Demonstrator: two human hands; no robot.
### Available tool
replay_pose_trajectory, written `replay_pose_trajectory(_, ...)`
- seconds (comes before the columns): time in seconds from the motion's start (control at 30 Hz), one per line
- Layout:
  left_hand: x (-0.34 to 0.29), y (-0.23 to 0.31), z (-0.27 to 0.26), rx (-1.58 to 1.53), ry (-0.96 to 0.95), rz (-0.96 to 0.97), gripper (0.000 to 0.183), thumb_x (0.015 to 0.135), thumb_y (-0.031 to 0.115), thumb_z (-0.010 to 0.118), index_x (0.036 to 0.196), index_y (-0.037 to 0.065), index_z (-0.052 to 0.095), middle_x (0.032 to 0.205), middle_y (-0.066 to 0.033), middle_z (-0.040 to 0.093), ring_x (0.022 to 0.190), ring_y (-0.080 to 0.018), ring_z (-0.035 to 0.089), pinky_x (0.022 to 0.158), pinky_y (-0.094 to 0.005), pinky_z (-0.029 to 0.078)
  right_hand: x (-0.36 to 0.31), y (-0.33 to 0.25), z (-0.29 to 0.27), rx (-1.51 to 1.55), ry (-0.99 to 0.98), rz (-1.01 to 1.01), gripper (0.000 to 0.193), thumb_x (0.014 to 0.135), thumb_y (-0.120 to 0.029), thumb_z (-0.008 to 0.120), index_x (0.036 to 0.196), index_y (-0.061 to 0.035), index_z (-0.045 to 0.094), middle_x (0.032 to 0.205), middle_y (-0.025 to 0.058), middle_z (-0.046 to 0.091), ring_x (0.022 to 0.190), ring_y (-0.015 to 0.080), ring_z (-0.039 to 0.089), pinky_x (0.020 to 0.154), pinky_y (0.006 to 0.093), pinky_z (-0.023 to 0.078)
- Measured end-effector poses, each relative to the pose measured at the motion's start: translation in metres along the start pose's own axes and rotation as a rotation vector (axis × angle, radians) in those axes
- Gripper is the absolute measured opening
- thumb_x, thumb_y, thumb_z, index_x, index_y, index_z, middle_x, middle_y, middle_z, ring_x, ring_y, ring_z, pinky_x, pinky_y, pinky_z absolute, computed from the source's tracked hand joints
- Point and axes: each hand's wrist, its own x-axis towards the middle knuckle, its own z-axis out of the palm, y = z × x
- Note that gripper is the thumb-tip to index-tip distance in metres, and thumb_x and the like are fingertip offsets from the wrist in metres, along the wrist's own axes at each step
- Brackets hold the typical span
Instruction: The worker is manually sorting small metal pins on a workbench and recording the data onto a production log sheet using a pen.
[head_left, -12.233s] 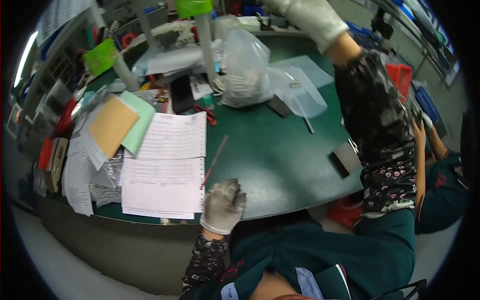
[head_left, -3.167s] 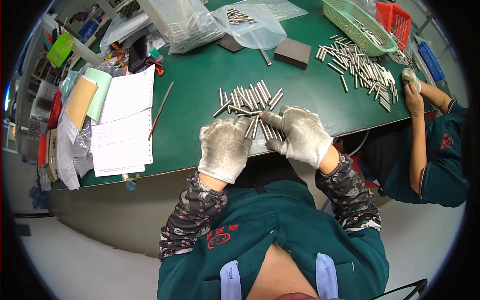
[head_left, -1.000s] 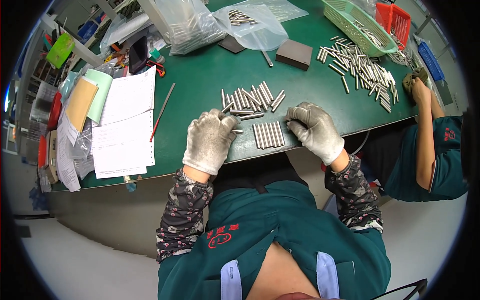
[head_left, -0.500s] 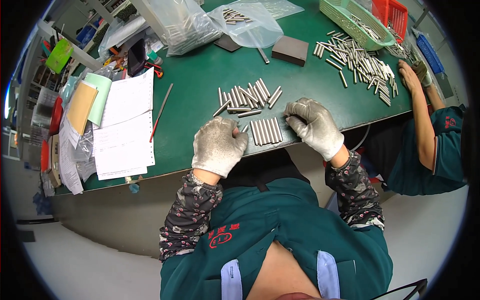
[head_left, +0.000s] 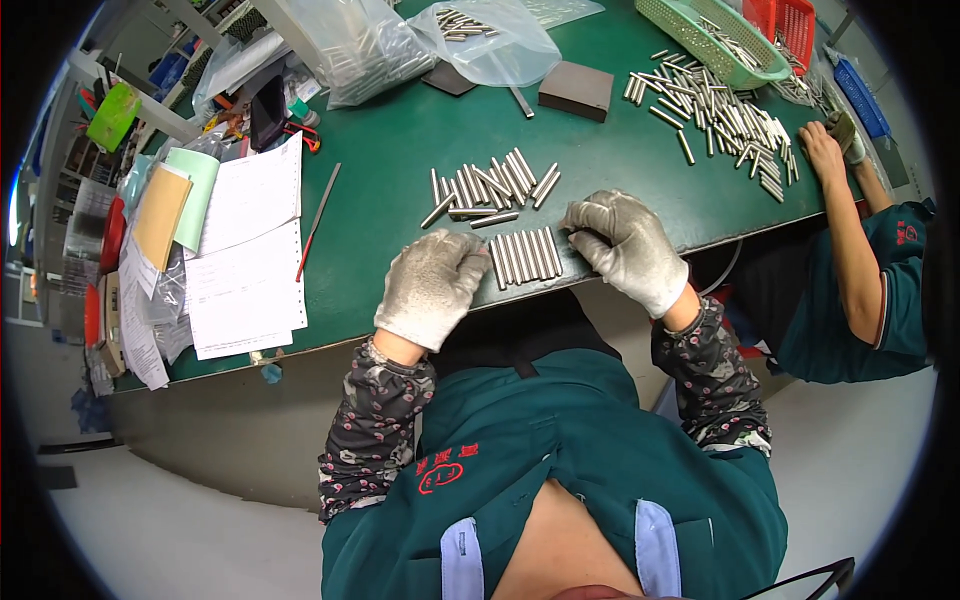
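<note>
Both of my hands wear grey-white work gloves. At the left end of a neat row of metal pins [head_left: 526, 257] is my left hand [head_left: 432, 287], its fingers closed and their tips right beside the outermost pin. What they hold, if anything, is hidden. My right hand [head_left: 632, 250] is curled at the other end of the row, thumb bent toward the fingers; anything inside it is out of sight. The row lies side by side near the table's front edge. Just beyond it spreads a loose pile of metal pins [head_left: 487, 187], some crossing others.
Papers [head_left: 245, 250] and a thin red-handled tool [head_left: 318, 222] lie at left. Behind are bags of pins [head_left: 375, 60] and a dark block [head_left: 576, 91]. Far right, a larger pin pile [head_left: 715, 110] lies near a green basket [head_left: 672, 32] and a co-worker's hands [head_left: 823, 150].
A pin that lay apart by my left fingers now sits against the left end of the row. My left hand has shifted slightly; my right hand has moved little.
</note>
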Motion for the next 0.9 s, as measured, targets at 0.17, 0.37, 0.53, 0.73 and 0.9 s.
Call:
replay_pose_trajectory(0.17, 0.004, 0.007, -0.011, -0.173, -0.178, -0.113, 0.039, 0.072, 0.011, 0.069, 0.109, 0.002, 0.06, 0.092, -0.0123, 0.06, 0.087, -0.0276, 0.06, 0.08, -0.0364, 0.047, 0.0, 0.002, 0.002, 0.002, 0.001, 0.008, 0.018, 0.073, -0.003, 0.062, 0.09, -0.0023, 0.063, 0.081, 0.0118, 0.061, 0.078, 0.0294, 0.058, 0.075, 0.0372, 0.046)
replay_pose_trajectory(0.37, 0.005, 0.022, -0.006, 0.156, -0.124, 0.048, 0.058, 0.063, 0.028, 0.078, 0.113, 0.004, 0.06, 0.108, -0.0135, 0.057, 0.099, -0.0311, 0.058, 0.084, -0.0404, 0.048, -0.001, 0.001, 0.002, 0.011, 0.007, 0.018, 0.018, 0.073, -0.004, 0.062, 0.091, -0.0021, 0.063, 0.081, 0.0121, 0.06, 0.078, 0.0295, 0.058, 0.075, 0.0373, 0.047)
replay_pose_trajectory(0.53, 0.009, 0.034, -0.002, 0.285, -0.065, 0.035, 0.057, 0.061, 0.031, 0.079, 0.107, 0.005, 0.062, 0.105, -0.0136, 0.058, 0.096, -0.0299, 0.059, 0.083, -0.0407, 0.049, 0.0, 0.0, 0.002, -0.002, -0.005, 0.04, 0.018, 0.073, -0.004, 0.062, 0.091, -0.0019, 0.063, 0.081, 0.0123, 0.06, 0.078, 0.0293, 0.058, 0.074, 0.0371, 0.047)
replay_pose_trajectory(0.73, 0.01, 0.034, -0.004, 0.226, -0.135, 0.038, 0.049, 0.062, 0.024, 0.079, 0.103, 0.004, 0.065, 0.104, -0.0143, 0.058, 0.097, -0.0302, 0.058, 0.084, -0.0402, 0.048, -0.002, 0.004, 0.003, 0.009, 0.017, 0.009, 0.018, 0.073, -0.005, 0.061, 0.091, -0.0018, 0.063, 0.08, 0.0121, 0.06, 0.077, 0.0288, 0.057, 0.074, 0.037, 0.047)
replay_pose_trajectory(0.9, 0.009, 0.022, -0.002, 0.188, -0.102, 0.116, 0.044, 0.071, 0.031, 0.071, 0.106, 0.006, 0.065, 0.094, -0.0121, 0.061, 0.089, -0.0287, 0.061, 0.079, -0.0405, 0.049, -0.001, -0.001, 0.001, -0.047, 0.009, -0.052, 0.018, 0.072, -0.006, 0.064, 0.09, -0.0038, 0.064, 0.076, 0.0108, 0.059, 0.074, 0.0307, 0.056, 0.073, 0.0378, 0.046)
